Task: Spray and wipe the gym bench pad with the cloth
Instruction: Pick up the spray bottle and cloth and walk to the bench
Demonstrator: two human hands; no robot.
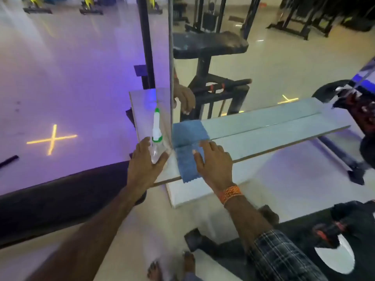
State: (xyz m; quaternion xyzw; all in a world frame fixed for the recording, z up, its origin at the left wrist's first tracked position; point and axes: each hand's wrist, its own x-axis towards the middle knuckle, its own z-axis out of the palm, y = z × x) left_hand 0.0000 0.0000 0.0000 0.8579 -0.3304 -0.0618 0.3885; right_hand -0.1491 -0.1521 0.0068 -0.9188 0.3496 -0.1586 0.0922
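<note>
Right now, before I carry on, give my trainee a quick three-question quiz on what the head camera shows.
1. True or false: the left hand is around the spray bottle standing on the ledge.
2. What is the right hand pressing on?
A. a yellow sponge
B. the blue cloth
C. a paper towel
3. Fill in: the spray bottle's nozzle and collar are ____ in colour.

Key
1. True: the fingers wrap the clear lower part of the upright bottle.
2. B: the palm lies flat on the cloth, which hangs over the ledge's near edge.
3. Green.
</note>
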